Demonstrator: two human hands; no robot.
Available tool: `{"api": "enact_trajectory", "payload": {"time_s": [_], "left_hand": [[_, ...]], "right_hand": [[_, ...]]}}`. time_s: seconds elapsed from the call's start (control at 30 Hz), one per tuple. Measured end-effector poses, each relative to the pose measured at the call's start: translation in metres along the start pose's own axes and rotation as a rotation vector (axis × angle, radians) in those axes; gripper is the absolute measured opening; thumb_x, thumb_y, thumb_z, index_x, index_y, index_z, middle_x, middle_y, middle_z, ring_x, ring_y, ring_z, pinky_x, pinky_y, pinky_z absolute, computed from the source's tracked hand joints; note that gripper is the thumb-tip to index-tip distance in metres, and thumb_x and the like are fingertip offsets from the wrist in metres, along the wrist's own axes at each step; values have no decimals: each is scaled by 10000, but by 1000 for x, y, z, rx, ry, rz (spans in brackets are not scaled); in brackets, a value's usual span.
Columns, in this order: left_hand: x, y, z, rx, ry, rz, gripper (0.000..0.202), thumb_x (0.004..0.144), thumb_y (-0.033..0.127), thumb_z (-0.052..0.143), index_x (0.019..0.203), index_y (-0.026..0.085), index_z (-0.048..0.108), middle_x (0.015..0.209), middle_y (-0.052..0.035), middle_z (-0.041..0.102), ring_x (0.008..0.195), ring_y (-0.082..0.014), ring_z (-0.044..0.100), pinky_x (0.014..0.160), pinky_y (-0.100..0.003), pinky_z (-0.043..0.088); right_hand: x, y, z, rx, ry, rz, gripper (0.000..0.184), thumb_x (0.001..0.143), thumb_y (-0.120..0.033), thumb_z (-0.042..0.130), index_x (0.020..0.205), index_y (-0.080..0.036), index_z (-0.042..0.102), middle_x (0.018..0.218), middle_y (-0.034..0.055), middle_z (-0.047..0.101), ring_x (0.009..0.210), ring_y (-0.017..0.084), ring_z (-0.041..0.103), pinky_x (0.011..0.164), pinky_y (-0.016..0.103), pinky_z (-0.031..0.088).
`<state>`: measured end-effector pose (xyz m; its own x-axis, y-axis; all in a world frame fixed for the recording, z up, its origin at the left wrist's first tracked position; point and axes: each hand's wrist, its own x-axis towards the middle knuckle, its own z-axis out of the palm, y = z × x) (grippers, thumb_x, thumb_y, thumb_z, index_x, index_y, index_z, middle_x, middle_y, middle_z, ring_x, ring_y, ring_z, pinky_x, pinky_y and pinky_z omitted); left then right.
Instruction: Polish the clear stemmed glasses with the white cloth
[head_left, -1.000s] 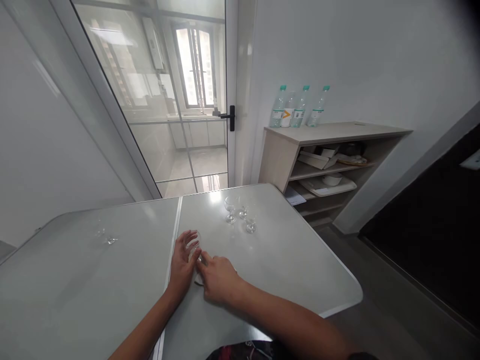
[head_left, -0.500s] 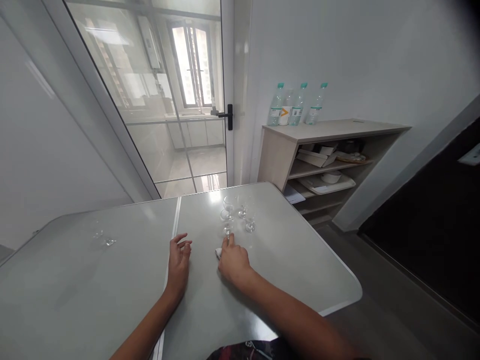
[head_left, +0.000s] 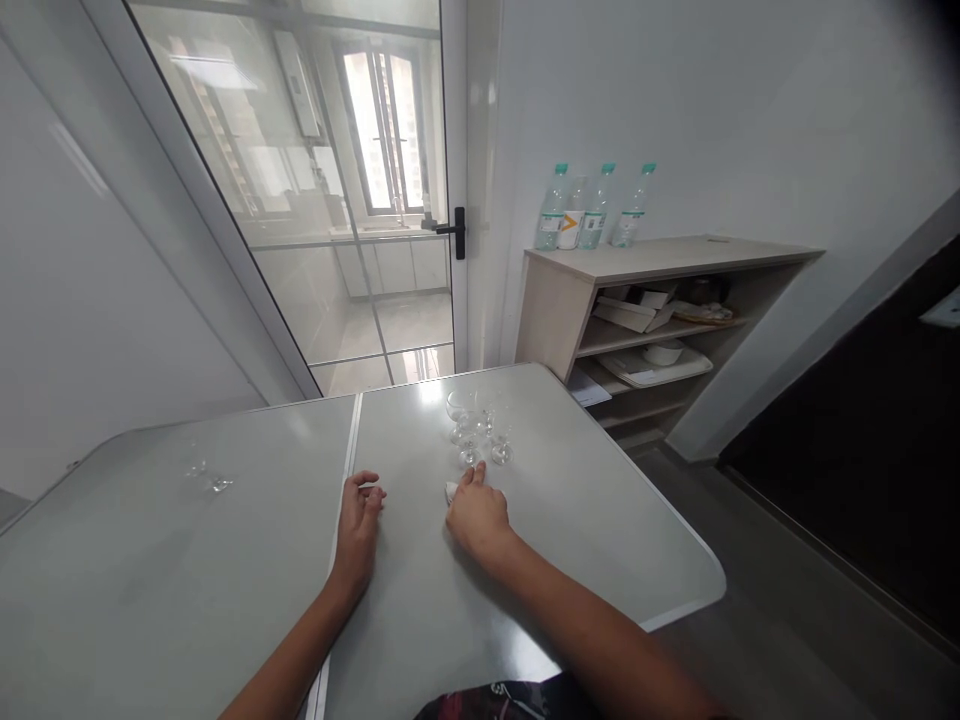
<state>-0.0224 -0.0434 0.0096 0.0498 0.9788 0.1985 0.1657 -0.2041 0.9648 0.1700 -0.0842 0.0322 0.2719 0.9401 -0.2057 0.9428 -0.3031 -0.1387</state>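
Light, level pressure low on the nearest stemmed glass (head_left: pixel 469 456) seemed best, as it stood on the surface (head_left: pixel 600 530) near other glasses (head_left: pixel 501 452). Your right hand (head_left: pixel 480 512) curled over a white cloth (head_left: pixel 451 491), fingertips by the glass's foot; contact unclear. Your left hand (head_left: pixel 358 522) was half-open, empty.

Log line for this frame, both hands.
left hand: open | right hand: holding white item, at nearest stemmed glass | more glasses beyond

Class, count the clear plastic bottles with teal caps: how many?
3, standing on the pale wood-toned cabinet: left bottle, middle bottle, and right bottle, set slightly apart.
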Motion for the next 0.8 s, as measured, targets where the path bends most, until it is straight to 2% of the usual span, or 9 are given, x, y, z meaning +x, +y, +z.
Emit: {"api": "enact_trajectory", "payload": {"time_s": [0.1, 0.23, 0.33, 0.47, 0.6, 0.8], "left_hand": [[0, 0, 0, 7, 8, -4, 339, 948, 529, 519, 1141, 252, 548, 990, -35, 578, 910, -207, 577, 825, -331, 484], [1, -1, -1, 8, 11, -9, 327, 959, 525, 503, 1127, 248, 546, 975, -31, 580, 902, -203, 585, 818, -326, 481], [1, -1, -2, 1, -3, -18, 318, 969, 523, 496, 1128, 251, 539, 979, -29, 576, 912, -200, 584, 827, -321, 472], [0, -1, -1, -9, -16, -21, 324, 967, 528, 496, 1131, 251, 531, 946, -25, 568, 897, -203, 578, 821, -322, 461], [1, -1, -1, -14, -18, -17, 339, 954, 541, 512, 1118, 245, 534, 918, -23, 570, 878, -200, 578, 809, -322, 462], [2, -3, -1, -23, -17, -17, 342, 951, 548, 514, 1111, 246, 538, 889, -13, 569, 845, -190, 573, 792, -311, 465]], "right_hand": [[1, 3, -1, 16, 24, -1, 685, 857, -186, 502, 1509, 6, 418, 1581, 343, 294, 968, 279, 755, 760, 346, 567], [2, 10, -7, 36, 114, 13, 537, 866, -185, 495, 1359, 10, 582, 1471, 355, 476, 957, 275, 750, 776, 339, 555], [4, 18, -11, 57, 114, 55, 476, 871, -186, 497, 1286, 14, 617, 1492, 384, 425, 905, 273, 758, 774, 351, 549], [8, 25, -15, 95, 92, 66, 444, 888, -182, 497, 1296, -32, 589, 1530, 371, 382, 940, 272, 758, 809, 359, 543], [8, 25, -16, 96, 92, 61, 448, 881, -161, 488, 1301, -30, 573, 1520, 369, 399, 951, 284, 757, 800, 366, 544], [8, 22, -11, 92, 59, 30, 519, 859, -152, 508, 1367, -51, 534, 1569, 338, 345, 952, 271, 752, 777, 358, 545]]}}
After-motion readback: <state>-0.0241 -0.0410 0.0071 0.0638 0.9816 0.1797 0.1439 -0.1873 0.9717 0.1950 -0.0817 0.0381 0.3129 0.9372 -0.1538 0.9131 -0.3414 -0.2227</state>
